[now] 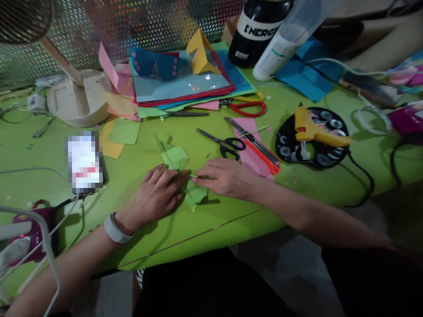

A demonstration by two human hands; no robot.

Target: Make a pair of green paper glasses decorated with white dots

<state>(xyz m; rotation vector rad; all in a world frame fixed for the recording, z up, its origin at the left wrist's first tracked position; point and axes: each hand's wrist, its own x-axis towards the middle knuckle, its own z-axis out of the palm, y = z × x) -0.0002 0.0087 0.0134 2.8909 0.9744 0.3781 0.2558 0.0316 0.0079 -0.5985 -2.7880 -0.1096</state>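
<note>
Light green folded paper point(197, 194) lies on the green table, partly covered by my hands. Its upper part point(175, 155) shows pointed, creased flaps beyond my fingers. My left hand point(157, 193), a pale band on its wrist, presses the paper with its fingers closed on the near middle. From the right, my right hand point(226, 177) pinches a thin light green paper strip point(194, 176) at the paper's centre. The fingers hide most of the strip. Black-handled scissors point(228, 143) lie partly spread just beyond my right hand.
An orange cutter point(264, 158) rests on pink paper. Further right, a yellow glue gun point(317, 127) sits on a black palette-shaped board. A phone point(85, 163) lies left, near a lamp base point(79, 99). Behind are stacked coloured sheets, red-handled scissors point(247, 108) and a black bottle point(254, 33).
</note>
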